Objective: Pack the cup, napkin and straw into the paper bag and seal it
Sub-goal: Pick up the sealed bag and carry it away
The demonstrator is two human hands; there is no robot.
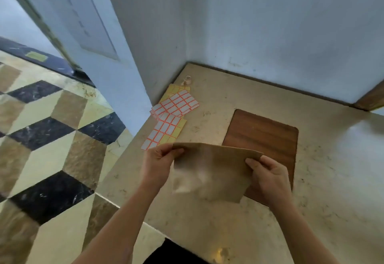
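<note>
Left of centre, sheets of white rectangular stickers with orange borders on yellow backing lie fanned on the beige marble counter, near the wall corner. A small clear glass item sits just above them, too blurred to identify.

Lower centre: left hand pinches the upper left corner of a flat brown paper bag, thumb on the near face and fingers behind. The bag is held off the counter, tilted, and looks flat and empty, though motion blur makes that uncertain. Right hand is clamped on the bag's right edge the same way. The hands are apart, one on each side of the bag.

Right of the bag, partly behind it, a brown wood-grain rectangular mat lies on the counter.

No cup, napkin or straw visible.

Step, as a judgement: early, the bag is being readied for opening, with nothing packed. Next move calls for separating the two paper layers at the mouth and spreading it so it stands open on the mat or counter. Sealing probably uses a sticker, a guess.
</note>
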